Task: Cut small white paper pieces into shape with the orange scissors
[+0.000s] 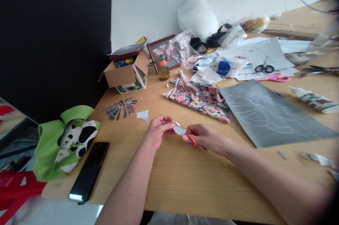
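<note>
Over the middle of the wooden table, my left hand (159, 129) pinches a small pale curved piece (180, 130), which looks like paper or fabric. My right hand (202, 137) is closed on orange-handled scissors (191, 139); their blades are mostly hidden behind the piece and my fingers. The scissors and the piece meet between my two hands. Left of my left hand lies a whitish scrap (143, 115), and beyond it several cut patterned pieces (120, 108) are laid out in a fan.
A floral cloth (198, 99) and a grey sheet with white line drawing (272, 115) lie ahead and right. A black phone (89, 172) and green panda fabric (69, 144) sit left. Behind are an open box (127, 73), a jar (162, 68), pink scissors (277, 77) and a glue bottle (314, 99).
</note>
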Motion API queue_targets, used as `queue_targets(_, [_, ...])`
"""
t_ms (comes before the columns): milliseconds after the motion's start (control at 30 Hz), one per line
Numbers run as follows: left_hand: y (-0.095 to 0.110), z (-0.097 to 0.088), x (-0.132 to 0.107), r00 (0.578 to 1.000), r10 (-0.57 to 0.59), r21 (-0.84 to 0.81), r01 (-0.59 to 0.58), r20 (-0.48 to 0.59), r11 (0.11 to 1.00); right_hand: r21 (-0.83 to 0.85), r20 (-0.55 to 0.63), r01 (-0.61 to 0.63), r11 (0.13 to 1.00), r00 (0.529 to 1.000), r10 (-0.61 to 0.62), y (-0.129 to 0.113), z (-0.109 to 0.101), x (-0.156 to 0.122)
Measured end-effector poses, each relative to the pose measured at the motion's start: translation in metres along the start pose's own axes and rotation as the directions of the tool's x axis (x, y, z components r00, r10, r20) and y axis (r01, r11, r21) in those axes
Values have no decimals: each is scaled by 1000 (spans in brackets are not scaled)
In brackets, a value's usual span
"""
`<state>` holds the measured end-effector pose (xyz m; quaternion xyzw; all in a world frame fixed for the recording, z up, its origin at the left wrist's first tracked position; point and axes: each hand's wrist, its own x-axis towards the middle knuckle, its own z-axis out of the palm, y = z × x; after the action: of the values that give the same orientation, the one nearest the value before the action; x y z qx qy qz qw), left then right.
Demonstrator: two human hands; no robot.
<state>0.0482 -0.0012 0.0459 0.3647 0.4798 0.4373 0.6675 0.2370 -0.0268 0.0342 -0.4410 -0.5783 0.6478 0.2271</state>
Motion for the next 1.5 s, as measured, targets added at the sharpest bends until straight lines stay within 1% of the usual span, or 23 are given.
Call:
queue_targets(700, [0, 2, 0, 1000, -23, -9, 23, 12, 1000, 25, 30, -10, 1000, 1000, 9, 0, -1, -1])
queue_targets(1267, [0, 2, 0, 1000, -18, -7, 18, 2, 1000, -3, 13, 2, 1000, 1000, -2, 1, -1, 0])
queue_targets(1500, [-2, 0, 1, 1000, -9, -14, 9, 14, 1000, -13, 6, 9, 1000, 1000, -9, 0, 0, -1])
